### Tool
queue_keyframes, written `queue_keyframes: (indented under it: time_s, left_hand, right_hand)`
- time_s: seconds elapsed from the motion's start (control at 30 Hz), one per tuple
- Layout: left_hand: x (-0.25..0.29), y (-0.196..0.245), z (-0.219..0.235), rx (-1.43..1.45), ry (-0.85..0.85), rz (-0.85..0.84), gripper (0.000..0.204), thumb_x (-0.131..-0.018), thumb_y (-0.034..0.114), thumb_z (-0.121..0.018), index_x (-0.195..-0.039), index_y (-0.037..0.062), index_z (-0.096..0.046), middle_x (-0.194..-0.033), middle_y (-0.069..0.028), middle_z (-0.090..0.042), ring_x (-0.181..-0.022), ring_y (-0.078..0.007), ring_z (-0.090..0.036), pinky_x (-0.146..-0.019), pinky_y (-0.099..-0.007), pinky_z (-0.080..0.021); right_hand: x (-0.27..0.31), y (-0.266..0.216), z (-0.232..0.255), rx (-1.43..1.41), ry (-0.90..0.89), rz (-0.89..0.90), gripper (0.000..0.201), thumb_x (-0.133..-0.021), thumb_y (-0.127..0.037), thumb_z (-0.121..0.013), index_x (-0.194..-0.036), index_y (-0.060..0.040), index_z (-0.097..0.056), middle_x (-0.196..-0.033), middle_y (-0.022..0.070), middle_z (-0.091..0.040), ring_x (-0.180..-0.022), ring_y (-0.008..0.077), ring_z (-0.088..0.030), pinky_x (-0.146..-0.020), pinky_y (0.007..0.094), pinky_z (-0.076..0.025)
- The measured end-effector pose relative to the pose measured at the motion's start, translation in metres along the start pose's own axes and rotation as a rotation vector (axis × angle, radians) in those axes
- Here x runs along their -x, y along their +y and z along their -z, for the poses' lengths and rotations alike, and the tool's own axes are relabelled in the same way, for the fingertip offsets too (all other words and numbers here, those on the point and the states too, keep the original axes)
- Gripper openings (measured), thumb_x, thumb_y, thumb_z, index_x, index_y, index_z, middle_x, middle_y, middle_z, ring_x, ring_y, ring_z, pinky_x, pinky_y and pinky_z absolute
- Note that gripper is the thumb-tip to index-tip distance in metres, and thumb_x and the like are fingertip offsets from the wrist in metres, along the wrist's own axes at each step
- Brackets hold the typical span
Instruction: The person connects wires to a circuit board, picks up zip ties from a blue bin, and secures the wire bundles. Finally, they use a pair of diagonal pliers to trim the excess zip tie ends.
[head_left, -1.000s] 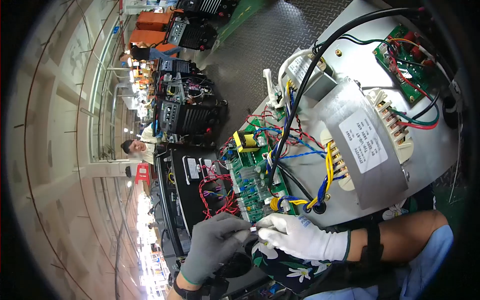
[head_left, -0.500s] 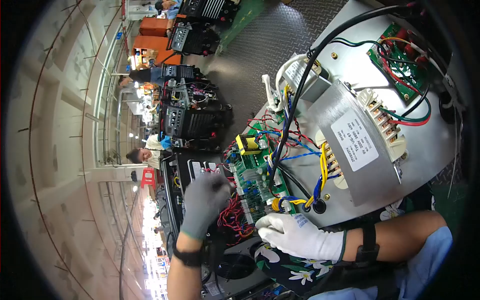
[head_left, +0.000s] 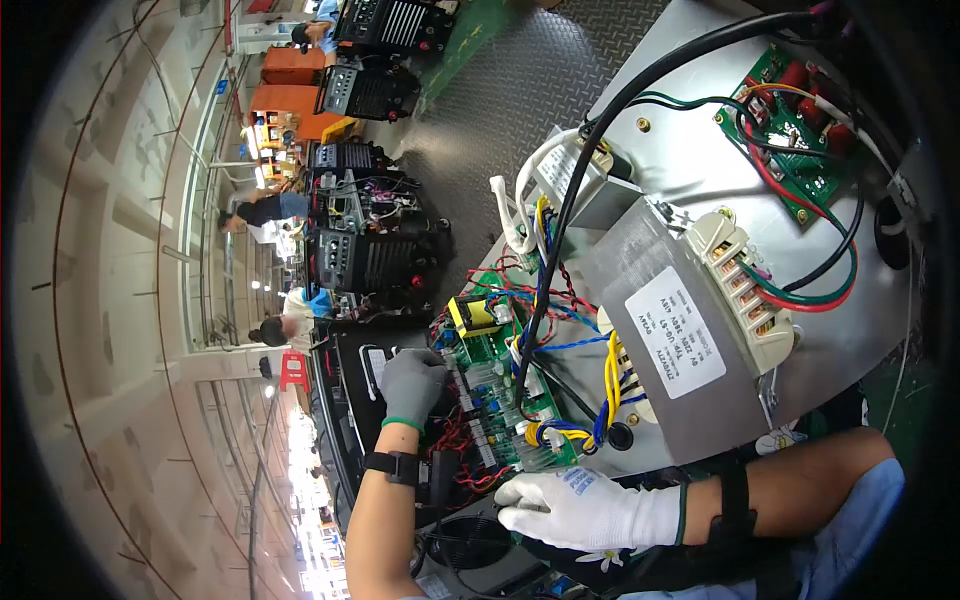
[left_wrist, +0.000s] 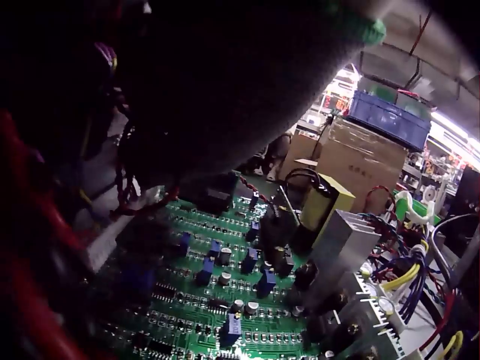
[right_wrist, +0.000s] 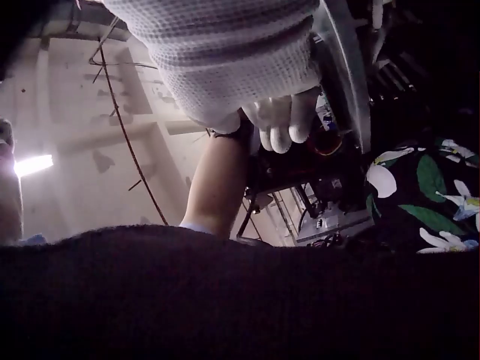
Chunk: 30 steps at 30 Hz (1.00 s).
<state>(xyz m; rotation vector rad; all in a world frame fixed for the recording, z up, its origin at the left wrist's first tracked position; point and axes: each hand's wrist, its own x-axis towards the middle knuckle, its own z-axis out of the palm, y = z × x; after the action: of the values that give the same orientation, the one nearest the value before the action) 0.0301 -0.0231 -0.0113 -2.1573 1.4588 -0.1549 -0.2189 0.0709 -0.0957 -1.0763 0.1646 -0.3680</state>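
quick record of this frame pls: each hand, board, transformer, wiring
left hand: grey glove, fingers curled down over the red wires at the left edge of the board; grip itself hidden
right hand: white glove, resting at the chassis edge below the board; whether it holds anything is hidden
circuit board: green, populated, wired
transformer: white label, on the metal chassis plate
black cable: arcs over the plate
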Motion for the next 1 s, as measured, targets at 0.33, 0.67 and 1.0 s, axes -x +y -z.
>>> queue_keyframes:
  time_s: [0.33, 0.67, 1.0]
  left_hand:
    - [-0.005, 0.0, -0.004, -0.041, -0.008, 0.062, 0.019, -0.068, 0.026, -0.066, -0.08, 0.0127, -0.073, -0.084, -0.0131, -0.068, -0.083, -0.0316, -0.065, -0.076, -0.0389, -0.051]
    - [-0.006, -0.005, -0.004, 0.061, -0.023, 0.004, 0.019, -0.066, 0.024, -0.064, -0.078, 0.0115, -0.073, -0.081, -0.015, -0.067, -0.079, -0.0328, -0.065, -0.074, -0.0392, -0.052]
    - [-0.01, -0.011, -0.007, 0.078, -0.068, 0.044, 0.022, -0.066, 0.027, -0.066, -0.079, 0.0124, -0.074, -0.081, -0.014, -0.068, -0.079, -0.0315, -0.065, -0.074, -0.0386, -0.052]
  right_hand:
    - [0.006, -0.003, -0.005, 0.049, -0.017, 0.042, 0.044, -0.091, -0.042, -0.046, -0.113, -0.0052, -0.055, -0.099, 0.014, -0.065, -0.093, 0.0288, -0.062, -0.082, 0.0384, -0.046]
    - [0.007, -0.003, -0.006, 0.063, -0.036, 0.041, 0.043, -0.091, -0.041, -0.047, -0.113, -0.0055, -0.055, -0.1, 0.0145, -0.065, -0.094, 0.0293, -0.062, -0.082, 0.0388, -0.046]
    - [0.01, -0.009, 0.0, 0.079, -0.041, 0.028, 0.046, -0.091, -0.044, -0.045, -0.116, -0.0058, -0.054, -0.101, 0.0141, -0.064, -0.096, 0.0291, -0.061, -0.084, 0.0391, -0.046]
